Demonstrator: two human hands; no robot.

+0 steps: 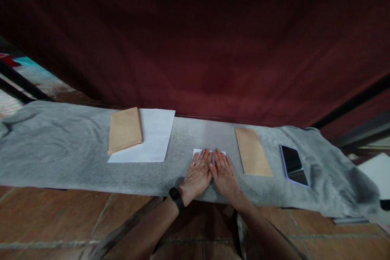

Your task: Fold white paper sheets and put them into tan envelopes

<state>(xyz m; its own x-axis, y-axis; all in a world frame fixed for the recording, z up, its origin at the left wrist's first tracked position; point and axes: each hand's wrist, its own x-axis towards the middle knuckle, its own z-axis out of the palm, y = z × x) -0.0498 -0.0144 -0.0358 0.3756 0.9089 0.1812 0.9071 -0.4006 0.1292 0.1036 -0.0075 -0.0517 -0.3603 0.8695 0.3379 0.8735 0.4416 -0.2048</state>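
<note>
A small piece of folded white paper lies on the grey cloth, mostly covered by my two hands. My left hand presses flat on its left part, fingers stretched out and pointing away from me. Beside it my right hand lies flat on the right part, the thumbs close together. Only the paper's far edge and a narrow strip between the hands show. Right of my hands rests a single brown envelope.
A stack of brown envelopes sits on white paper sheets to the left. A phone lies at the right. The grey cloth covers a long narrow surface. Behind it hangs a dark red curtain; tiled floor lies in front.
</note>
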